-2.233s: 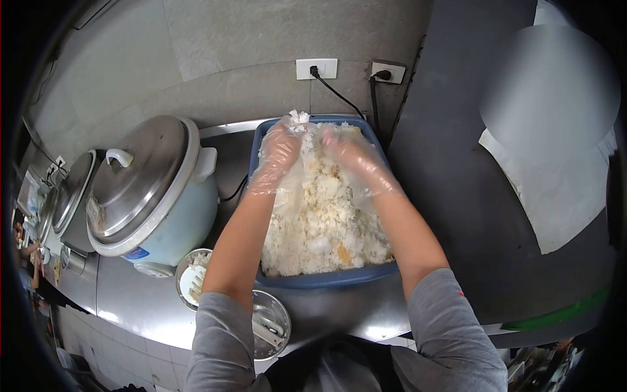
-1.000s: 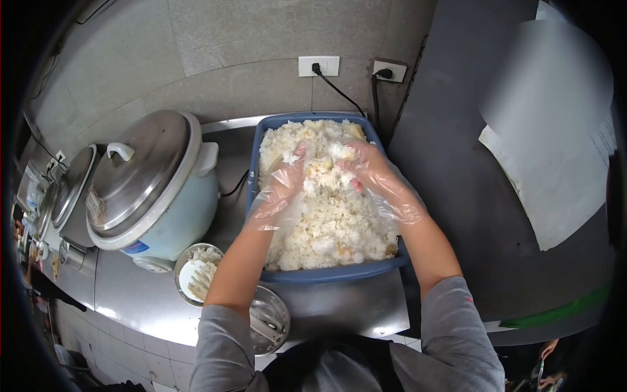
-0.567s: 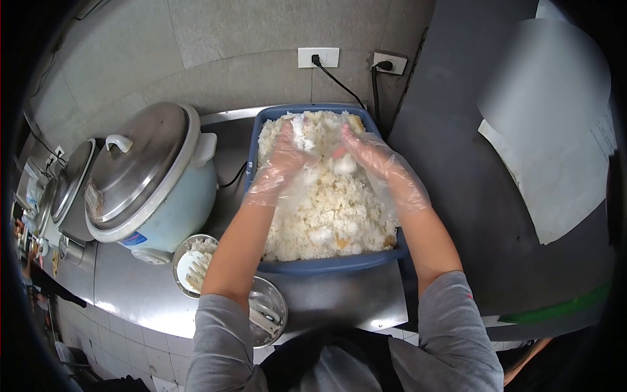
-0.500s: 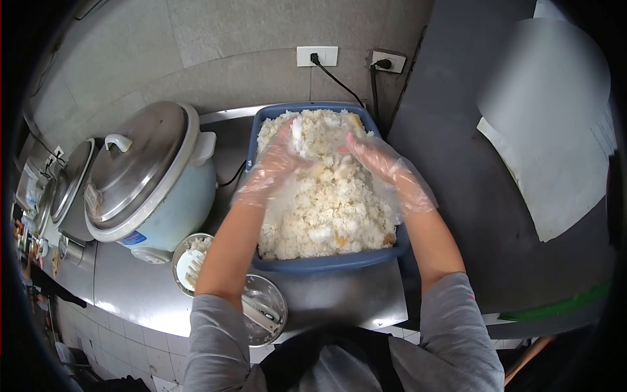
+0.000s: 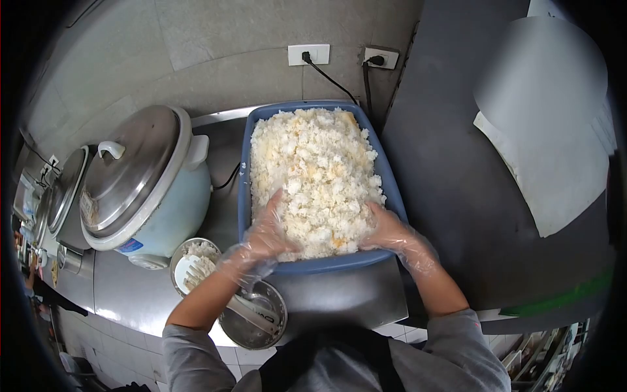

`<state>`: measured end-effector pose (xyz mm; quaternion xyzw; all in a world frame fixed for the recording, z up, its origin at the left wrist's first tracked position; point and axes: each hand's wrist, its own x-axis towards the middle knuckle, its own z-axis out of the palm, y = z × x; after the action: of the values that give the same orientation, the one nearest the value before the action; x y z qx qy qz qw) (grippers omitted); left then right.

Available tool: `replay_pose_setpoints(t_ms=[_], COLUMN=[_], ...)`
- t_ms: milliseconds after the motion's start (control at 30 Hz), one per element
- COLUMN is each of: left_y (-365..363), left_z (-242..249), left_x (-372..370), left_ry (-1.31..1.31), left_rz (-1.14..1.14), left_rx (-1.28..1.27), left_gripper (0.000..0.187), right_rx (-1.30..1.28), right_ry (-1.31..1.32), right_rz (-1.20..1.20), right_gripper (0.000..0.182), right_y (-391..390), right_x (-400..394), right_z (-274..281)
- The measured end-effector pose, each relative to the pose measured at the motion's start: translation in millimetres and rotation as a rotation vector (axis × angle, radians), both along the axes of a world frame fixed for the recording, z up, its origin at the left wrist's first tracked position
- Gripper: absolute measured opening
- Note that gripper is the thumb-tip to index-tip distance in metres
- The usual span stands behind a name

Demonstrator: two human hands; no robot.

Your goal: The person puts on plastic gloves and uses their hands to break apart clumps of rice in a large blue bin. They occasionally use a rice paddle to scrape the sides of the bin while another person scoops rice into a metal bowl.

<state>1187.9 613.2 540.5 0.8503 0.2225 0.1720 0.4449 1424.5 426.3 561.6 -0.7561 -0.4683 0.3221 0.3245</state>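
Cooked white rice (image 5: 313, 170), heaped and crumbly with some yellowish-brown bits, fills a blue rectangular tub (image 5: 326, 262). My left hand (image 5: 268, 234), in a clear plastic glove, presses against the rice at the tub's near left corner, thumb and fingers apart. Opposite it, at the near right side, my right hand (image 5: 390, 232) wears the same kind of glove and touches the heap with spread fingers. Some fingertips of both hands are sunk in the rice and hidden. Neither hand grips a tool.
A large rice cooker (image 5: 166, 196) with a metal lid stands left of the tub. Below my left forearm are a bowl (image 5: 175, 264) with rice and a white scoop, and a metal bowl (image 5: 282, 307) holding a long-handled utensil. Papers (image 5: 545, 163) lie on the dark surface at right.
Both hands have moved from the far half of the tub back to its near end. The rice at the far end, partly covered before, now shows fully.
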Motion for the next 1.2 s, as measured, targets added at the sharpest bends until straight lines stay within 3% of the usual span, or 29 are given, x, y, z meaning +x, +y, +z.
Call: replay_pose_setpoints(t_ms=[33,100,167,267,300,400,467,567,633,700,733,800,900,933,1000,1100,1200], left_y=[4.8,0.4,-14.2,-24.7,-21.7,1.9,7.0,9.4,12.8,19.7,29.0,41.8,65.9,62.5,80.1,75.3,47.6], left_z=[-32.3,-46.3,-28.2,23.2,23.9,7.7,41.5,74.4,91.2,99.6,99.6,95.8,83.5,90.9,101.2,106.8,136.0], left_x=[8.7,18.5,30.9,47.6,56.2,86.4,84.9,83.1,83.0,87.9,91.5,97.5,106.5,105.2,113.8,126.5,129.4], left_ry=[-0.163,-0.403,-0.559,-0.562,-0.641,-0.844,-0.708,-0.568,-0.487,-0.492,-0.478,-0.458,-0.482,-0.588,-0.423,-0.543,-0.499], left_rz=[0.004,0.023,0.061,0.129,0.109,0.053,0.037,-0.018,-0.083,0.022,0.052,0.141,0.189,0.150,0.209,0.342,0.616], left_rx=[-0.093,-0.371,-0.731,-0.981,-0.990,-0.954,-0.943,-0.762,-0.663,-0.663,-0.623,-0.513,-0.404,-0.445,-0.340,-0.151,-0.035], left_gripper=[0.137,0.141,0.141,0.140,0.137,0.130,0.132,0.125,0.121,0.104,0.100,0.088,0.088,0.075,0.066,0.060,0.072], right_rx=[0.069,0.185,0.286,0.419,0.443,0.522,0.579,0.669,0.684,0.672,0.777,0.720,0.510,0.385,0.275,0.245,0.366], right_ry=[0.119,0.368,0.621,0.512,0.447,0.799,0.887,0.635,0.642,0.510,0.455,0.121,-0.282,-0.385,-0.556,-0.628,-0.557], right_rz=[-0.022,-0.050,-0.047,-0.019,-0.021,0.009,0.026,0.030,-0.137,-0.229,-0.180,-0.218,-0.242,-0.261,-0.263,-0.266,-0.285], right_gripper=[0.100,0.101,0.101,0.103,0.104,0.097,0.090,0.082,0.069,0.064,0.052,0.046,0.047,0.048,0.047,0.042,0.034], right_y=[4.3,14.2,27.6,45.4,50.7,78.3,93.4,126.8,133.4,148.0,160.2,168.8,171.0,165.9,170.9,171.3,184.2], right_x=[-6.2,-17.0,-25.7,-26.2,-25.9,-26.9,-19.4,-1.3,-23.4,-21.2,-12.9,5.5,25.7,25.5,31.7,35.5,45.8], right_z=[-2.0,-2.9,1.9,-2.9,-2.0,22.4,34.8,42.3,70.6,80.0,74.2,75.0,87.4,101.9,113.7,125.5,121.6])
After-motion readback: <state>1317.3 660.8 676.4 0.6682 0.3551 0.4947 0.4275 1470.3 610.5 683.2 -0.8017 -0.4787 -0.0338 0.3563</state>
